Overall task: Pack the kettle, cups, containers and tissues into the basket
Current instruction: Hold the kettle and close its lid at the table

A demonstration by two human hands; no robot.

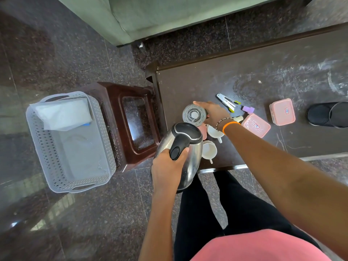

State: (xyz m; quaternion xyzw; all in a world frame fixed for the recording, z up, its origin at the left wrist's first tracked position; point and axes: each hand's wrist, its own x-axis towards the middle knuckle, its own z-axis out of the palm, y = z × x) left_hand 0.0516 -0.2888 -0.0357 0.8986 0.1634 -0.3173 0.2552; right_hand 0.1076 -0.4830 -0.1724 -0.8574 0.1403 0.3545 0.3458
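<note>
The left hand (167,166) is closed around the handle of the steel kettle (180,153), held off the counter's (263,76) near left corner. The grey basket (71,140), tissues (63,113) already inside, stands on the floor to the left, long axis running away from the person. The right hand (212,112) grips a clear glass (194,114) near that corner.

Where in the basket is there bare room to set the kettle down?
The basket floor is bare from the tissue pack at its far end to the near handle. The kettle in the left hand fits there. The table corner by the right hand is crowded.
</note>
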